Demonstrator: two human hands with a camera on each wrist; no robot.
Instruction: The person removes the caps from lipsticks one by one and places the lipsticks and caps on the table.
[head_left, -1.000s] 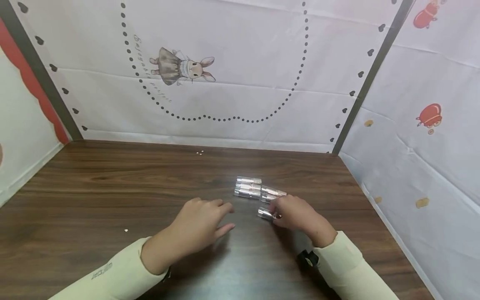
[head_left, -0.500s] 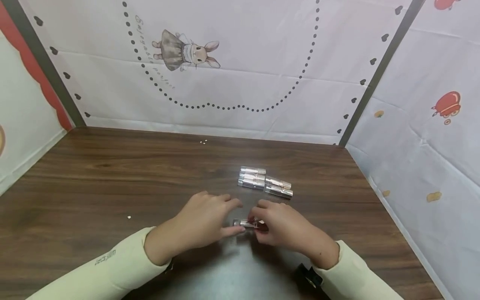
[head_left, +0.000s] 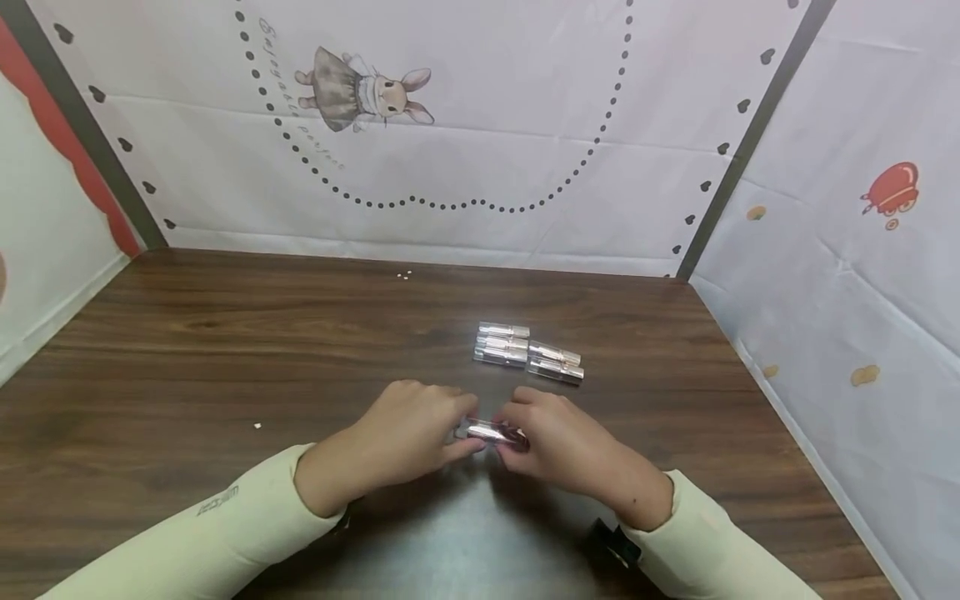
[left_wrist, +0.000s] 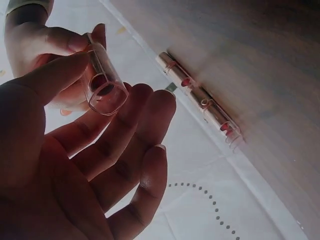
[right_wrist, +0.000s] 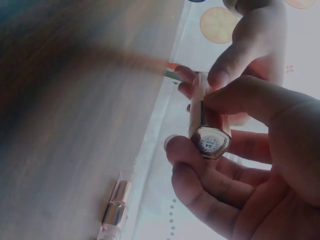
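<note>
A lipstick (head_left: 489, 432) with a clear cap and a shiny metallic base lies level between my two hands, above the table's front middle. My left hand (head_left: 405, 429) pinches the clear cap end between thumb and fingers; in the left wrist view that cap end (left_wrist: 107, 99) faces the camera. The base is gripped by my right hand (head_left: 562, 440), thumb on one side and fingers on the other. A round label reading 04 shows on the lipstick's base end (right_wrist: 209, 144) in the right wrist view. The cap appears to be on the tube.
Beyond my hands, several similar lipsticks lie side by side in a left group (head_left: 501, 344) and a right pair (head_left: 555, 370) on the brown wood table (head_left: 225, 350). Tiny white bits (head_left: 405, 275) lie near the back. A printed white cloth (head_left: 480, 150) walls the back and sides.
My right hand has brought the lipstick leftward from near the others to the middle. My left hand, earlier open and apart from it, now pinches its cap end.
</note>
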